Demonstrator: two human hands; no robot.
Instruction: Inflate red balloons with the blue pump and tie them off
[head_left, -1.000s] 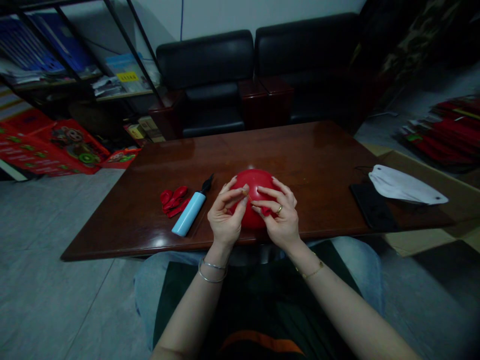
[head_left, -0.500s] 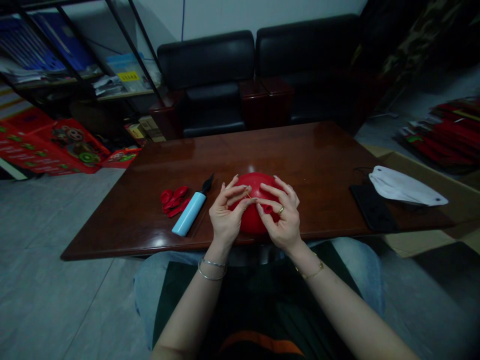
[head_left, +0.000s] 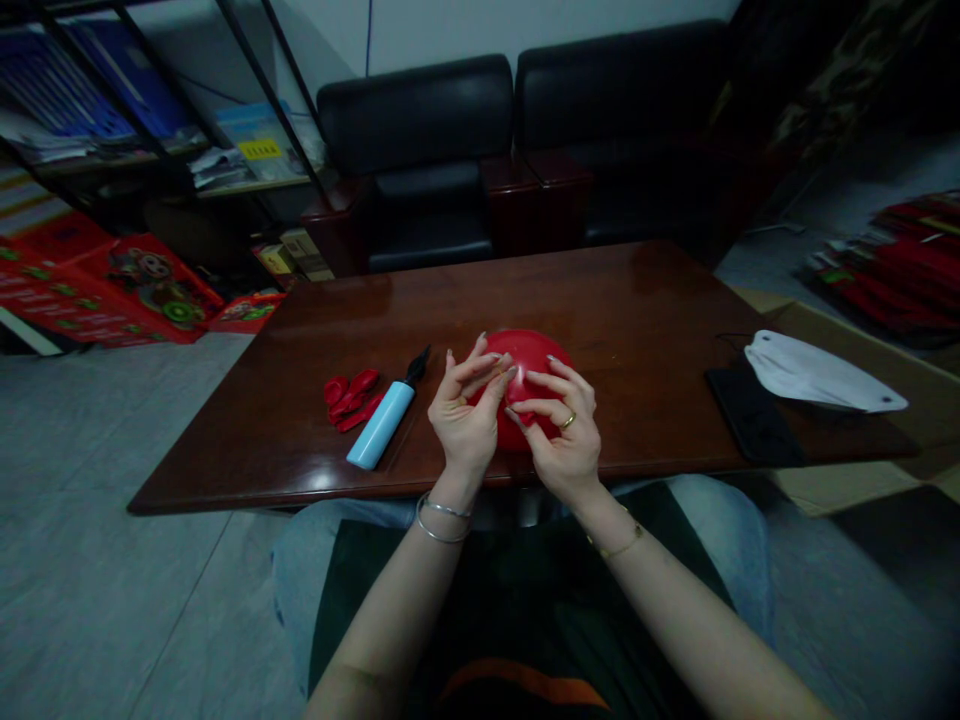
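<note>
The red balloon (head_left: 531, 353) is between my hands over the near edge of the brown surface (head_left: 637, 300), my right hand (head_left: 566, 440) grasping it by the neck with thumb and fingers, while my left hand (head_left: 465, 420) has thumb and fingertips close together at its front, though I cannot tell whether they grip anything. Left of the balloon lie a light blue pump (head_left: 381, 425) and, farther out, some limp red balloons (head_left: 351, 400); well to the balloon's right is a white cloth-like piece (head_left: 821, 372) beside a flat black object (head_left: 750, 420).
</note>
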